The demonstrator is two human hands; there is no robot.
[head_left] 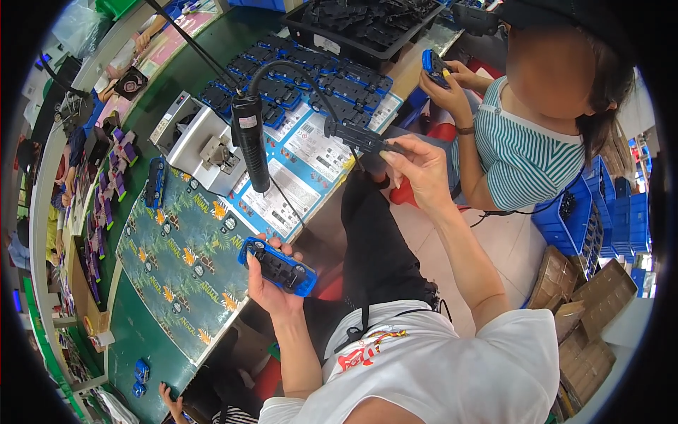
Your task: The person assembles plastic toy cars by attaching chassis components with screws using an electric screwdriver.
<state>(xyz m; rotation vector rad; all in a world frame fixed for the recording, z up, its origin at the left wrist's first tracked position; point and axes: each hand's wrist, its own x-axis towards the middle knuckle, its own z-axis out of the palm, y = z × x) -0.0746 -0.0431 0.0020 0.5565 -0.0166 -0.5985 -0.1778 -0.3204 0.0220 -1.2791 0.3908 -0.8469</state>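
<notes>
My left hand is closed round a blue toy car, held belly up at the table edge so that its black underside and wheels show. Between the fingertips of my right hand, raised higher and to the right, is a flat, long black plastic car base. A black electric screwdriver hangs upright over the table, between my hands and a white-and-grey machine. Another blue toy car lies left of that machine.
Rows of blue toy cars with dark undersides cover the far table, near a black crate of black parts. At right a co-worker in a striped shirt holds a blue toy car. Blue plastic baskets stand behind.
</notes>
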